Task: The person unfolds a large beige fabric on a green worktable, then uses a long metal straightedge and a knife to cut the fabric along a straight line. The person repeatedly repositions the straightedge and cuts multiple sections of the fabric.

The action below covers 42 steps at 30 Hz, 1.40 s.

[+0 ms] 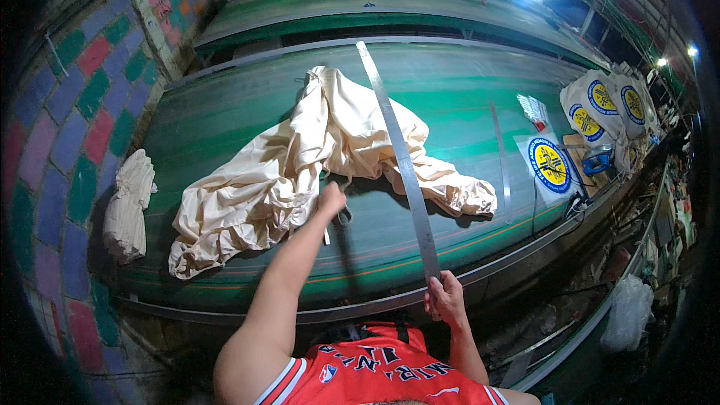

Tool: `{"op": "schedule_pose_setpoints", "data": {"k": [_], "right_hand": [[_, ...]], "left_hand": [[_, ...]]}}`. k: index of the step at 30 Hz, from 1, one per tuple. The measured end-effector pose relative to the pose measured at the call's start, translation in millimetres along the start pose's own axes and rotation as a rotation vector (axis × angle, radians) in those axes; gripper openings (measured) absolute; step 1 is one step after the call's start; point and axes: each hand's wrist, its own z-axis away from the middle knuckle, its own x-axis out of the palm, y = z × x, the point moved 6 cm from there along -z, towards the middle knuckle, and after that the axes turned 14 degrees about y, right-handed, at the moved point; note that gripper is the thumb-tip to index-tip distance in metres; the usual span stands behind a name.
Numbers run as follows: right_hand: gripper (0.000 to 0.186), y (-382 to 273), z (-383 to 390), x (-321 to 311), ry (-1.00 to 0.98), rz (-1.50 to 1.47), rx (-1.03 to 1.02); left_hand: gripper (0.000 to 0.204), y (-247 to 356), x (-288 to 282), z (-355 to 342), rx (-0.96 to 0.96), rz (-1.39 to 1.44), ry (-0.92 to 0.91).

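My right hand (pixel 448 297) is closed around the near end of a long, flat metal ruler (pixel 405 165) at the table's front edge. The ruler slants up and away over a crumpled cream cloth piece (pixel 259 172), which lies spread in folds across the green table (pixel 465 120). My left hand (pixel 331 199) is a closed fist at the near edge of the cloth. A small dark loop (pixel 345 216) shows just beside that fist. Whatever the left fingers hold is too small and hidden to name.
A folded cream cloth bundle (pixel 129 206) sits at the table's left end. To the right are a second metal strip (pixel 501 154), a sheet with a round yellow-blue emblem (pixel 550 166), a blue iron (pixel 597 160) and emblem-printed cream cloths (pixel 600 105). A painted brick wall (pixel 75 157) stands left.
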Motion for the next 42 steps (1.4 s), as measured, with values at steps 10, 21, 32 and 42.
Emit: {"op": "schedule_pose_setpoints", "data": {"k": [10, 21, 32, 42], "right_hand": [[0.019, 16, 7, -9, -0.058, -0.005, 0.047], [0.021, 45, 23, 2, -0.154, 0.119, 0.124], [0.016, 67, 61, -28, -0.096, 0.243, -0.06], [0.018, 73, 59, 8, -0.144, 0.264, -0.097]], "left_hand": [[0.035, 57, -412, -102, 0.465, 1.521, 0.692], [0.066, 41, -493, -39, 0.609, 1.418, 0.798], [0.065, 4, -506, -42, 0.467, 1.522, 0.812], [0.071, 30, -491, -25, 0.507, 1.505, 0.667]]}}
